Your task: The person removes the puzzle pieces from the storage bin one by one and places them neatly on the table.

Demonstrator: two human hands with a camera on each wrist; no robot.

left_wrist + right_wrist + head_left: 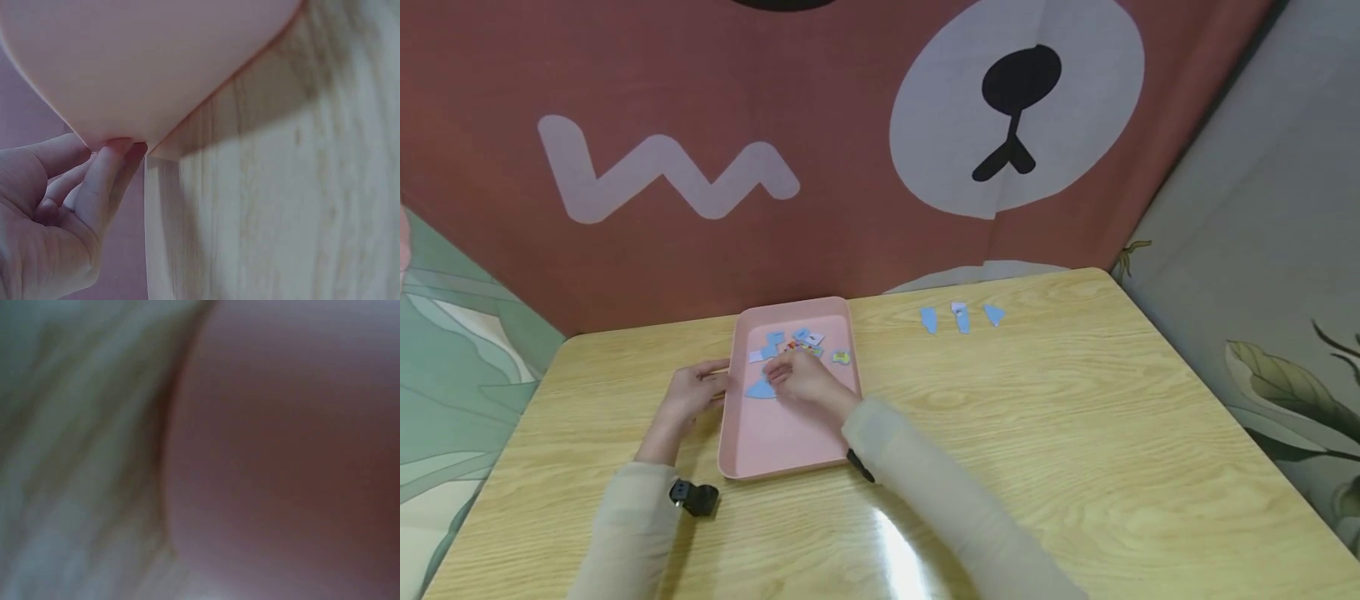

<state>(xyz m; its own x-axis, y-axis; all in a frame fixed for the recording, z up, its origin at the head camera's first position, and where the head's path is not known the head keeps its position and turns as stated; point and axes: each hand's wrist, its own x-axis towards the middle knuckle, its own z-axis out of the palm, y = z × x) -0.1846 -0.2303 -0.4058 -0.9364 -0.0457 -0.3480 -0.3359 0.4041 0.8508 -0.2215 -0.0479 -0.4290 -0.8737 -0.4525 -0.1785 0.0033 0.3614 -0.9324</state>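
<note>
A pink tray [797, 442] lies on the table, holding small blue, white and multicoloured flat pieces in its far half. My left hand [688, 393] grips the tray's left edge; in the left wrist view the thumb and fingers [103, 181] pinch the tray wall [125, 81]. Over the pieces, my right hand [805, 379] has its fingers bent down beside a blue piece [760, 389]; whether it pinches a piece cannot be told. The right wrist view is blurred and shows only the tray [281, 456] and table, no hand.
Three blue pieces lie in a row on the wooden table [1037, 417] right of the tray: one [928, 320], one with a pale top [962, 318] and a triangular one [994, 314]. A brown curtain [850, 242] with a bear print hangs behind the table's far edge.
</note>
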